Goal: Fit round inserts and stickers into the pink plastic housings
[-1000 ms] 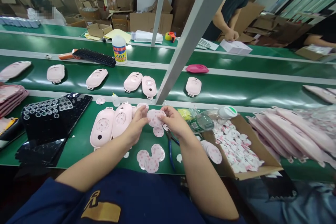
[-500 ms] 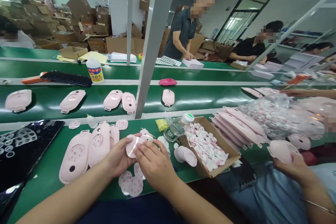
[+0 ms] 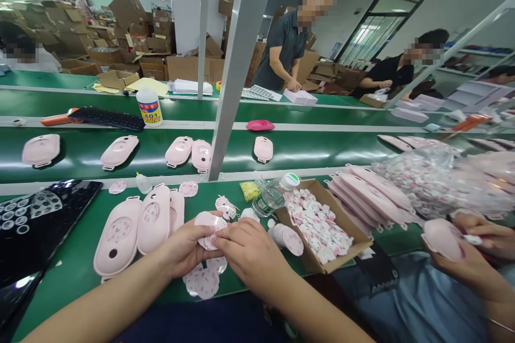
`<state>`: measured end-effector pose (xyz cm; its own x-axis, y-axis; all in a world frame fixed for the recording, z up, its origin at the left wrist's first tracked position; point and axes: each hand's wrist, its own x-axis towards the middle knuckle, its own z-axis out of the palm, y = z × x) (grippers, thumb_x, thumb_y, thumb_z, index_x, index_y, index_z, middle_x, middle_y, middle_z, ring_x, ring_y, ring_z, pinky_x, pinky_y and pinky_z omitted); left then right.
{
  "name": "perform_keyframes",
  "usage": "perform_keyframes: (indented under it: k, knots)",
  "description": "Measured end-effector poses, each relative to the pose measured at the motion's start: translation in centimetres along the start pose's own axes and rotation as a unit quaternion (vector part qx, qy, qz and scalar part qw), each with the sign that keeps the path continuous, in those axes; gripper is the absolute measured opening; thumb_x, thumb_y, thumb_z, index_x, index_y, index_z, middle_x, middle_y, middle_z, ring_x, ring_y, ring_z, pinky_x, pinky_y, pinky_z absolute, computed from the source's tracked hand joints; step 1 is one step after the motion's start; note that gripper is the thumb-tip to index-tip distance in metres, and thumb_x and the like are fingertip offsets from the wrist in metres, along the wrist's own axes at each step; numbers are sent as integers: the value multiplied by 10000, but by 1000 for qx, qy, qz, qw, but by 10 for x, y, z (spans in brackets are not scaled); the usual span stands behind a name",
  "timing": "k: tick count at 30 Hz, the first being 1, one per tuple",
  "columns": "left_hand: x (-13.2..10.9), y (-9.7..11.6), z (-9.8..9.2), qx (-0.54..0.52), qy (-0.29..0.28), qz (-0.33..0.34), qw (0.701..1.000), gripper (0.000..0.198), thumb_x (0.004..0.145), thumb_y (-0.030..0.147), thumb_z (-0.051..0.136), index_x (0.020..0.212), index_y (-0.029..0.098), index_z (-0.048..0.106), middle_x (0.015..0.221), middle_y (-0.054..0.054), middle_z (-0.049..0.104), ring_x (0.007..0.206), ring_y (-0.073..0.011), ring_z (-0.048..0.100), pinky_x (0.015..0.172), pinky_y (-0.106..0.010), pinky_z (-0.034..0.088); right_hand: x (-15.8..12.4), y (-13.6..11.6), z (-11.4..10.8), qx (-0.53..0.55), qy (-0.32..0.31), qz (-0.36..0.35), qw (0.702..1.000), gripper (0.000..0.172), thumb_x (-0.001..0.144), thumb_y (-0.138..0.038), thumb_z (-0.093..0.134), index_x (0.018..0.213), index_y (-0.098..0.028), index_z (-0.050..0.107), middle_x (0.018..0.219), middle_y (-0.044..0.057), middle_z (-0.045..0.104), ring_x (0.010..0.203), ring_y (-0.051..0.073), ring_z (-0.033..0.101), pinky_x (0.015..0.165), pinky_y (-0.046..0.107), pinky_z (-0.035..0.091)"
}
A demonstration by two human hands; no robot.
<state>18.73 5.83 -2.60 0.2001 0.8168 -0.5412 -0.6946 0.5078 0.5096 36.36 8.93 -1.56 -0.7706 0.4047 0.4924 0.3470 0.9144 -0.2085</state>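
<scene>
My left hand (image 3: 182,247) grips a thin round pink-and-white patterned disc (image 3: 206,223), thumb on top. My right hand (image 3: 250,251) is closed at the disc's right edge, its fingertips pressed on it; the thumb is hidden. More patterned discs (image 3: 200,282) lie overlapping on the green bench below my hands. To the left, several pink oval plastic covers (image 3: 118,229) lean on each other, with round patterned insets. Just beyond my fingers is a small heap of patterned scraps (image 3: 226,207). A stack of round discs (image 3: 288,239) lies on its side right of my right hand.
A cardboard box (image 3: 317,263) of small patterned pieces stands right, beside a clear bottle (image 3: 269,199). A metal post (image 3: 230,69) rises ahead. Pink covers (image 3: 263,149) sit on the green conveyor. A co-worker's hand (image 3: 454,265) holds a pink cover at far right.
My right hand has moved slightly down and right along the disc, uncovering the scraps beyond. The co-worker at right now has both hands at a pink cover. The view has shifted slightly.
</scene>
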Motion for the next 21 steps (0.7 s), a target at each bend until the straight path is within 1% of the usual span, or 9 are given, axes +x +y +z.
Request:
perform_keyframes:
  k: [4,7,10,12,13,14,15,18,21]
  knots:
    - [-3,4,-5,15,1,15,1000,543,716,68,760,1222,160,585,935,-98,740,733,-188,706,645,-299,611,4,-3,-19,-7,13,-14,1000,237,929,-187,566,1153,-205,641,1160,66,725,1024,223,638,953,419,459]
    - [-11,12,-13,25,18,41,999,544,669,109,819,1163,155,597,949,-110,746,727,-219,723,610,-287,600,6,-5,-40,29,68,-28,997,343,916,-202,584,1257,-225,577,1273,91,668,1151,234,602,1026,435,439]
    - [-25,22,-24,35,57,75,995,600,644,154,857,1174,147,576,965,-137,751,729,-272,740,614,-322,602,18,1,-31,161,68,55,983,429,910,-177,566,1330,-265,548,1294,80,648,1211,215,582,1058,410,443]
    - [-34,26,-32,34,80,103,991,640,647,174,862,1210,152,558,1007,-146,749,743,-291,743,609,-331,598,40,13,2,317,10,206,926,438,881,-217,617,1314,-273,595,1366,62,616,1301,227,530,1132,415,392]
    - [-39,27,-36,28,86,121,989,663,652,181,862,1237,159,549,1038,-146,745,757,-292,743,605,-328,594,56,21,25,402,-23,292,867,449,847,-234,667,1292,-270,624,1408,52,592,1354,237,487,1183,421,332]
    - [-43,27,-40,20,89,136,987,688,657,184,861,1265,169,540,1066,-145,741,768,-289,742,601,-320,589,75,30,50,483,-7,401,778,412,807,-188,700,1211,-264,673,1411,38,590,1371,229,469,1212,404,286]
    - [-46,28,-44,10,90,149,985,716,659,185,862,1294,181,530,1086,-141,738,775,-282,742,598,-310,585,95,40,75,499,1,448,741,385,815,-188,692,1195,-253,674,1401,51,593,1344,241,497,1192,437,319]
    - [-58,31,-59,-24,106,178,978,806,652,172,877,1361,201,495,1067,-127,745,775,-266,743,600,-287,583,153,69,137,531,41,507,678,336,939,-306,613,1260,-207,610,1320,96,613,1185,245,606,1026,477,488]
    - [-71,36,-76,-45,131,198,970,844,653,168,888,1389,199,477,1059,-127,748,771,-265,747,634,-306,605,194,88,166,556,122,523,634,372,963,-377,602,1273,-173,581,1283,101,604,1094,231,628,920,453,549]
